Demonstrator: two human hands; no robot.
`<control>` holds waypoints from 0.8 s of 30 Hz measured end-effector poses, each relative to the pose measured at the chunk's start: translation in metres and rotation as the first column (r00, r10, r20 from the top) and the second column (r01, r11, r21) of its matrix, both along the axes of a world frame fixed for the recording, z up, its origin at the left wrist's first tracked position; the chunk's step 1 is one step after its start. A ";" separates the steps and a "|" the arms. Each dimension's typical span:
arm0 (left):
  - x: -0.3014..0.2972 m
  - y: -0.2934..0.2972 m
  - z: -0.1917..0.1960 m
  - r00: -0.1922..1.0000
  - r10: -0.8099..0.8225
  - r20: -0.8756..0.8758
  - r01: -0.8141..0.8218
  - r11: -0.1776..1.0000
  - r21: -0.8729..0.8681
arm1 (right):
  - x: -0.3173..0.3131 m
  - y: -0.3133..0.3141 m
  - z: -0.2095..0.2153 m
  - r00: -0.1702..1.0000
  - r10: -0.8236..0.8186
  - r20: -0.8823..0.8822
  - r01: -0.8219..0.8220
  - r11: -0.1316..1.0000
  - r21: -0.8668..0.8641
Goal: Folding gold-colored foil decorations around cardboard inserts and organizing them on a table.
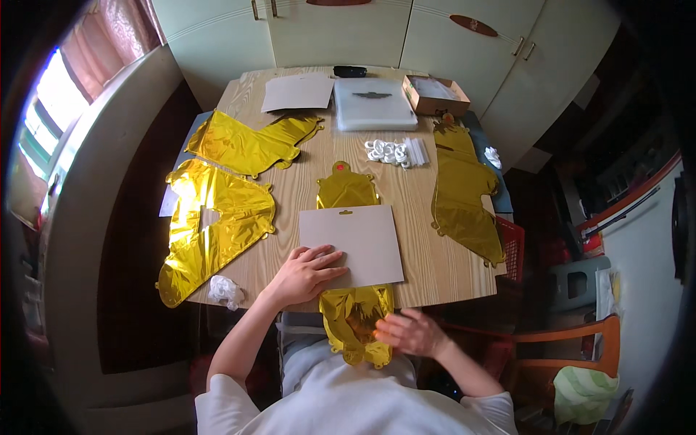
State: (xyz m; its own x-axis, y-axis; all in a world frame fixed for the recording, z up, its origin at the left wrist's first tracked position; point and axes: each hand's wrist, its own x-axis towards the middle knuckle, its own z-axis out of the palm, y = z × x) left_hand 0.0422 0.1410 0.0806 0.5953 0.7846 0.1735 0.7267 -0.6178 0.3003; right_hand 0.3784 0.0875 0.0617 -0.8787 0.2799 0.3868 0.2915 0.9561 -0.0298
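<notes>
A pale grey card (373, 250) with a hang slot in its top edge lies over a flat gold foil balloon (346, 190). The balloon's upper part shows beyond the card, and its lower part drops over the table's near edge toward my lap. My left hand (310, 274) presses on the card's left side, open, with its fingers spread. Beside the hanging end of the foil is my right hand (412, 332), somewhat blurred, its fingers stretched toward the gold edge. It appears to grip nothing; whether the fingertips touch the foil is unclear.
Flat gold foil pieces lie left (217, 225), upper left (250, 141) and right (464, 185). Farther back are cards (297, 93), a stack of clear bags (375, 109), a cardboard box (435, 96) and white ribbon rolls (388, 152). A crumpled white wad (226, 291) sits near the front-left edge.
</notes>
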 end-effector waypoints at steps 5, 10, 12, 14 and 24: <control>-0.001 0.000 -0.001 1.000 -0.002 0.001 0.002 1.000 0.004 | 0.006 0.046 0.023 0.949 -0.180 0.258 0.202 0.977 -0.061; -0.002 0.002 0.001 1.000 -0.008 -0.017 0.008 1.000 -0.006 | -0.019 0.065 0.034 0.930 -0.162 0.329 0.229 0.957 -0.178; -0.002 0.001 0.000 1.000 -0.008 -0.020 0.008 1.000 -0.006 | -0.019 0.066 0.026 0.949 -0.164 0.270 0.217 0.960 -0.179; -0.002 0.001 -0.001 1.000 -0.009 -0.023 0.009 1.000 -0.003 | -0.018 0.067 0.021 0.959 -0.169 0.230 0.213 0.960 -0.184; -0.002 0.001 0.000 1.000 -0.008 0.010 0.008 1.000 0.015 | -0.020 0.069 0.020 0.973 -0.190 0.130 0.220 0.936 -0.275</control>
State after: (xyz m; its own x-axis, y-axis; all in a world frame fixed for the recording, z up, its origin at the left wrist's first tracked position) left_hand 0.0402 0.1421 0.0809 0.5996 0.7770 0.1916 0.7188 -0.6281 0.2980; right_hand 0.3581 0.1563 0.0820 -0.8203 0.5437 0.1773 0.4959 0.8307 -0.2533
